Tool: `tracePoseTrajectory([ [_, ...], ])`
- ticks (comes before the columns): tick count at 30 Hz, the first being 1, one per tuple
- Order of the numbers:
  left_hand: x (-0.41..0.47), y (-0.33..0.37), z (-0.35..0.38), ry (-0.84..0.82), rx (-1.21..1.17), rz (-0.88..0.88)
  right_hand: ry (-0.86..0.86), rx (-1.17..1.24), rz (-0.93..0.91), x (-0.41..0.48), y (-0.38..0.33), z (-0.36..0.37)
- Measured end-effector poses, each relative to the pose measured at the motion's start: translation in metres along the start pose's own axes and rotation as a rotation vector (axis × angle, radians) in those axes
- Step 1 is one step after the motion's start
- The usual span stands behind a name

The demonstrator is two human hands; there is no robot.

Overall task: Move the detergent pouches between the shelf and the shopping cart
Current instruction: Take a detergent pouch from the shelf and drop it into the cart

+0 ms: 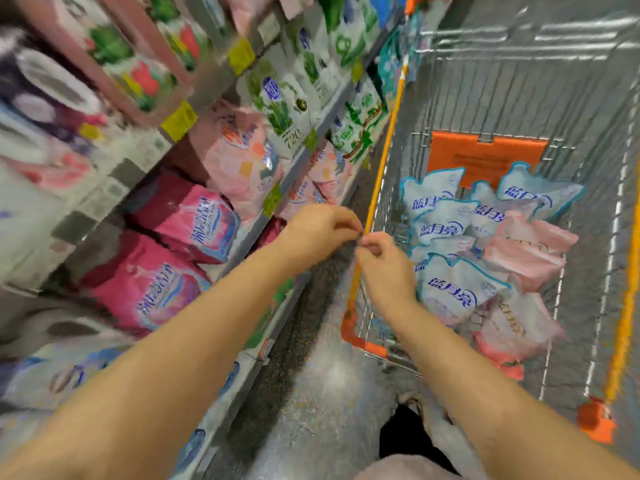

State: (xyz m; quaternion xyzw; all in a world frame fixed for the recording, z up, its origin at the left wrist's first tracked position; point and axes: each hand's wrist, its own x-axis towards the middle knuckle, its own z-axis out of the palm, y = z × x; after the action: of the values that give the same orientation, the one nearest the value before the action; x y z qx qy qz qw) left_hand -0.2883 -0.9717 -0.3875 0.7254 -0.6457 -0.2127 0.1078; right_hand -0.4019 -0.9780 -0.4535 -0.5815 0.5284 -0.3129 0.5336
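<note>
Shop aisle (311, 393), pouches (460, 285) in cart (380, 174), tops forward

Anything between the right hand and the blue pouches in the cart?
Only the cart's wire side wall and its orange top rail. The right hand is at that rail; the blue pouches lie lower, inside the cart. Over the rail, nothing visible blocks the way.
</note>
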Motion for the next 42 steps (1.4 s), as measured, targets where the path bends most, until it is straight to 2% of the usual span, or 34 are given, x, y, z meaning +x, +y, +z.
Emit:
tracePoseTrajectory([
  [3, -0.067, -0.010, -0.032, 0.243, -0.171, -0.099, -0.086, 0.003, -0.204, -0.040, -0.051, 0.015],
  [7, -0.190, -0.023, -0.067, 0.657, -0.301, -0.187, -0.231, -0.069, -0.459, -0.115, -0.113, 0.048],
  [11, -0.336, -0.032, -0.108, 0.943, -0.355, -0.216, -0.313, 0.074, -0.684, -0.225, -0.178, 0.092],
  [16, -0.523, -0.033, -0.163, 1.314, -0.277, -0.292, -0.582, 0.191, -0.936, -0.371, -0.244, 0.154],
  [21, -0.670, -0.033, -0.206, 1.532, -0.104, -0.397, -0.835, 0.269, -1.143, -0.488, -0.297, 0.213],
  [24, -0.740, -0.040, -0.229, 1.595, 0.022, -0.478, -0.956, 0.300, -1.230, -0.545, -0.326, 0.247],
  [29, -0.835, -0.066, -0.258, 1.610, 0.202, -0.612, -1.122, 0.280, -1.396, -0.612, -0.374, 0.308],
  [33, -0.900, -0.089, -0.290, 1.597, 0.376, -0.796, -1.138, 0.151, -1.525, -0.643, -0.427, 0.368],
  [36, -0.956, -0.114, -0.317, 1.569, 0.473, -0.933, -1.187, 0.113, -1.531, -0.669, -0.464, 0.426],
  [38, -0.988, -0.133, -0.328, 1.570, 0.478, -1.006, -1.210, 0.080, -1.537, -0.688, -0.483, 0.465],
  [42, -1.044, -0.174, -0.340, 1.590, 0.430, -1.138, -1.146, -0.025, -1.611, -0.727, -0.503, 0.528],
])
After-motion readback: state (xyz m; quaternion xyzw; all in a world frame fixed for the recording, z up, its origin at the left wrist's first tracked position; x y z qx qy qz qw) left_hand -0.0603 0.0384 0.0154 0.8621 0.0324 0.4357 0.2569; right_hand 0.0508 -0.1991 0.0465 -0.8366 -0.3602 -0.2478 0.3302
